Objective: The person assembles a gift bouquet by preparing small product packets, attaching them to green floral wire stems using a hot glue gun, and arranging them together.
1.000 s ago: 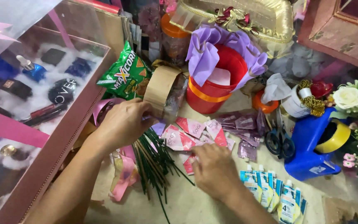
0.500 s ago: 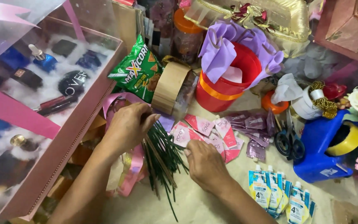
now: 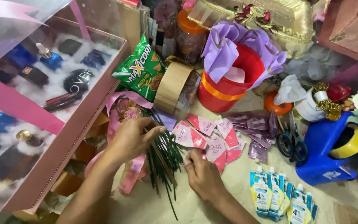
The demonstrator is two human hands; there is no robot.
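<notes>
Roughly early on: left hand (image 3: 131, 139) curls loosely over the green floral sticks (image 3: 164, 159) bundled on the table (image 3: 233, 195); right hand (image 3: 204, 176) pinches, probably one stick (view poor). Pink sachets (image 3: 212, 135) lie loose just beside, none attached yet.

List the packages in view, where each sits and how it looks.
Snack bag: upper centre, green, crinkled.
Pink sachets: centre, beside right hand, flat squares.
Purple sachets: right of the pink ones.
Blue-white pouches: lower right, spouted, overlapping.
</notes>
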